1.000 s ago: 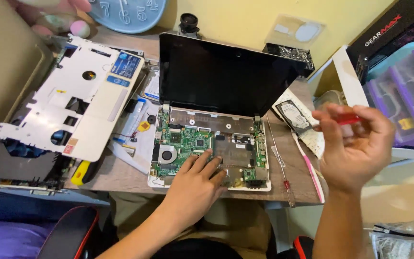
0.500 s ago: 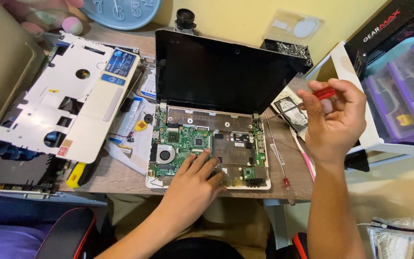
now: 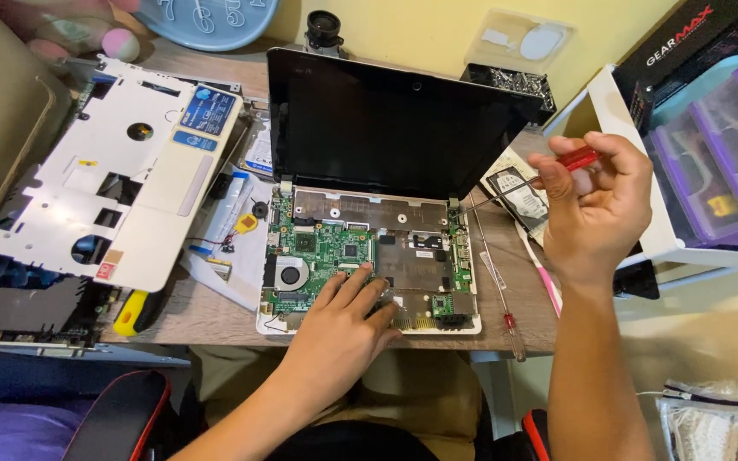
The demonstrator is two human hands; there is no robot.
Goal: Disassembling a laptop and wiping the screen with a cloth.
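**Wood-grain tabletop, opened netbook, both hands at work**

Wood-look tabletop (image 3: 215,312) sits against a yellow wall, crowded w/ parts. Centre: small laptop (image 3: 377,196) w/ dark screen upright, keyboard cover off, green motherboard (image 3: 322,248) & round fan exposed in the white base. Left of it lies the removed white palmrest panel (image 3: 104,179), underside up, overlapping another dark chassis at the tabletop's left edge. Yellow-handled tool (image 3: 137,312) pokes out under that panel. Right of the laptop: bare hard drive (image 3: 518,192), a pink-handled tool & a thin red-tipped screwdriver (image 3: 506,299) flat near the front edge. Purple drawer organiser (image 3: 719,162) stands far right; blue clock face at top edge.

Left hand (image 3: 343,320) rests palm-down on the board's front-centre area, fingers spread apart & flat, gripping nothing. Right hand (image 3: 595,205) is raised above the tabletop's right side, forearm upright, thumb & fingertips pinched shut on a red-handled precision screwdriver (image 3: 548,171); its shaft slants down-left toward the laptop's right hinge, tip just clear of it.
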